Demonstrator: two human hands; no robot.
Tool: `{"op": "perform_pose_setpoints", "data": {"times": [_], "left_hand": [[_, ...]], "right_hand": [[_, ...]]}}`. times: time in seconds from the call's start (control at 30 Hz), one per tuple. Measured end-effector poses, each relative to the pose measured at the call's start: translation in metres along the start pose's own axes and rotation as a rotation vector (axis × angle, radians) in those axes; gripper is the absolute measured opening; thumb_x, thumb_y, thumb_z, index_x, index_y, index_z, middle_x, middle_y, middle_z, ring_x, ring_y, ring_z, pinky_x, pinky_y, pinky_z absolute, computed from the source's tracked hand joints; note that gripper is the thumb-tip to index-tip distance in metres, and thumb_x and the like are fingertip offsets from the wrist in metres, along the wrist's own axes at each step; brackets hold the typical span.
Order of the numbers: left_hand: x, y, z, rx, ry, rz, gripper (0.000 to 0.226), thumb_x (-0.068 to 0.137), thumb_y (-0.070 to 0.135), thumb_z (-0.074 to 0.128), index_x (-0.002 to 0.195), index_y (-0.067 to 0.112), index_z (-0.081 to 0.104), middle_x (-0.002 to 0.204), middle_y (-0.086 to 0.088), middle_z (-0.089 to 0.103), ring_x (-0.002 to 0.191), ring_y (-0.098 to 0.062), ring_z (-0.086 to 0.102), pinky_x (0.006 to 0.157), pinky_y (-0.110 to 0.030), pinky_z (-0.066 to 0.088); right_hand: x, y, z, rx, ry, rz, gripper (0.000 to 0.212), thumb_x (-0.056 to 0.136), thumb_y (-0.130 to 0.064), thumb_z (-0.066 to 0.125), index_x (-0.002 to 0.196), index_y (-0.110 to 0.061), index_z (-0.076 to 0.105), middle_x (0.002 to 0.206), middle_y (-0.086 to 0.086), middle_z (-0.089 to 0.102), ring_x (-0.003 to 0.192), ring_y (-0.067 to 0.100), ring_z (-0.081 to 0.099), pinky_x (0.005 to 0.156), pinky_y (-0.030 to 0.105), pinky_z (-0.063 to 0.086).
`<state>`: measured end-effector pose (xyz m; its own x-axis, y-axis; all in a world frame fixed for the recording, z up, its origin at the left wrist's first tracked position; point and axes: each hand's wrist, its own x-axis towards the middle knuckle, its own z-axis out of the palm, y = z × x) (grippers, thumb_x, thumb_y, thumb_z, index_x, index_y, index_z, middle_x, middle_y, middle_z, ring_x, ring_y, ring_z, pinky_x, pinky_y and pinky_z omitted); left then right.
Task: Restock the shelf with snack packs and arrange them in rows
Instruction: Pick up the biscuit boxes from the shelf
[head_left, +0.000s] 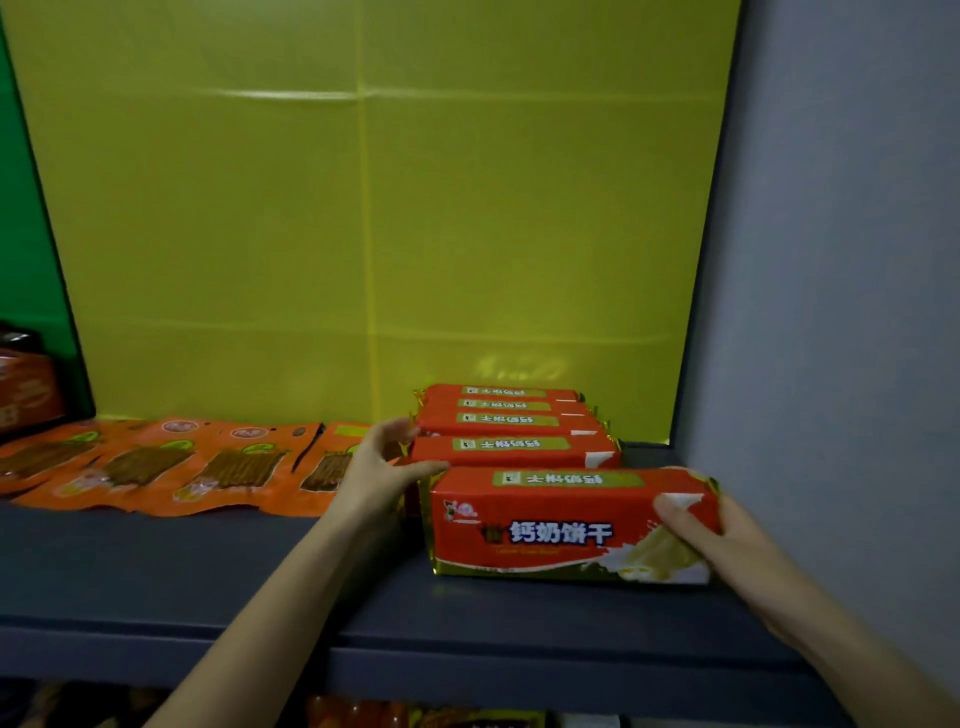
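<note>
A red biscuit pack (550, 525) with gold ends stands on the grey shelf (208, 566) at the front of a row. My right hand (727, 540) grips its right end, thumb across the front face. Behind it several more red biscuit packs (511, 451) line up toward the yellow back panel. My left hand (382, 467) is at the left ends of the packs, fingers spread, thumb touching the front pack's top left corner. Flat orange snack pouches (156, 467) lie overlapping in a row to the left.
A grey side wall (831, 312) closes the shelf on the right. A dark and orange box (26, 389) stands at the far left. More packets (467, 719) show on the shelf below. Bare shelf surface lies in front of the pouches.
</note>
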<state>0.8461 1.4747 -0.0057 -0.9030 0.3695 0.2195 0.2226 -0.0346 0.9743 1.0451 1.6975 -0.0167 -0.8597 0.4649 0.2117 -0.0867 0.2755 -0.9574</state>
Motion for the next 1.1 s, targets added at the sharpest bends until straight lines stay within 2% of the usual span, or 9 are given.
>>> {"op": "perform_pose_setpoints", "data": {"times": [0.17,0.27,0.3,0.4,0.47,0.57,0.77,0.93,1.1], "left_hand": [[-0.007,0.004,-0.017,-0.245,0.109,-0.061,0.028,0.088,0.015,0.055,0.116,0.009,0.057,0.119,-0.006,0.060,0.125,-0.025,0.048,0.096,-0.029,0.041],[-0.016,0.005,-0.019,-0.289,0.068,-0.127,0.045,0.096,0.027,0.041,0.136,0.006,0.044,0.144,-0.011,0.044,0.134,-0.023,0.039,0.114,-0.034,0.027],[-0.020,0.005,-0.016,-0.276,0.046,-0.147,0.050,0.097,0.032,0.039,0.140,0.007,0.038,0.148,-0.008,0.039,0.136,-0.021,0.036,0.114,-0.033,0.025],[-0.028,0.000,-0.006,-0.318,-0.042,-0.242,0.054,0.095,0.048,0.037,0.137,0.015,0.044,0.133,0.000,0.056,0.123,-0.020,0.051,0.107,-0.038,0.034],[-0.031,-0.002,0.002,-0.282,-0.027,-0.265,0.043,0.093,0.053,0.036,0.103,0.022,0.062,0.097,0.001,0.072,0.100,-0.020,0.063,0.096,-0.041,0.042],[-0.029,-0.004,0.009,-0.255,0.014,-0.280,0.039,0.093,0.056,0.032,0.084,0.031,0.060,0.093,-0.004,0.071,0.099,-0.024,0.064,0.097,-0.042,0.042],[-0.019,-0.001,0.008,-0.254,0.019,-0.325,0.043,0.092,0.060,0.032,0.092,0.028,0.062,0.119,-0.010,0.065,0.116,-0.026,0.057,0.110,-0.048,0.034],[-0.019,0.001,0.009,-0.252,0.034,-0.309,0.043,0.094,0.054,0.034,0.084,0.026,0.065,0.095,-0.004,0.070,0.108,-0.025,0.061,0.108,-0.044,0.037],[-0.026,0.014,0.000,-0.268,0.063,-0.254,0.049,0.097,0.044,0.037,0.135,0.014,0.047,0.115,0.002,0.061,0.101,-0.019,0.060,0.094,-0.031,0.038]], "right_hand": [[0.001,-0.009,0.019,-0.235,-0.058,0.001,0.061,0.058,-0.071,0.057,0.111,-0.044,0.045,0.129,-0.001,0.053,0.103,0.005,0.060,0.083,0.025,0.053],[0.009,-0.011,0.025,-0.320,-0.099,0.041,0.119,0.048,-0.092,0.044,0.147,-0.031,0.020,0.153,-0.003,0.026,0.135,0.016,0.038,0.109,0.041,0.037],[0.011,-0.011,0.028,-0.260,-0.091,0.083,0.112,0.056,-0.091,0.037,0.148,-0.031,0.016,0.152,-0.004,0.029,0.134,0.016,0.038,0.110,0.040,0.034],[0.018,-0.017,0.044,0.061,0.037,0.145,0.041,0.091,-0.059,0.019,0.113,-0.039,0.048,0.096,-0.011,0.063,0.086,0.003,0.059,0.082,0.025,0.042],[0.024,-0.011,0.049,0.206,0.136,0.146,0.046,0.094,-0.056,0.017,0.111,-0.034,0.053,0.080,-0.012,0.063,0.076,0.006,0.061,0.072,0.028,0.046],[0.032,-0.005,0.058,0.361,0.208,0.207,0.064,0.094,-0.059,0.016,0.135,-0.021,0.046,0.080,-0.001,0.068,0.078,0.017,0.064,0.066,0.032,0.048],[0.040,-0.006,0.070,0.326,0.221,0.267,0.072,0.091,-0.065,0.016,0.122,-0.016,0.059,0.089,0.009,0.070,0.084,0.022,0.066,0.075,0.033,0.051],[0.039,-0.010,0.071,0.264,0.261,0.270,0.066,0.093,-0.062,0.018,0.107,-0.016,0.063,0.087,0.010,0.070,0.080,0.022,0.066,0.076,0.033,0.051],[0.025,-0.022,0.057,0.099,0.324,0.098,0.049,0.097,-0.047,0.031,0.127,-0.016,0.053,0.104,0.006,0.066,0.084,0.011,0.058,0.058,0.021,0.038]]}}
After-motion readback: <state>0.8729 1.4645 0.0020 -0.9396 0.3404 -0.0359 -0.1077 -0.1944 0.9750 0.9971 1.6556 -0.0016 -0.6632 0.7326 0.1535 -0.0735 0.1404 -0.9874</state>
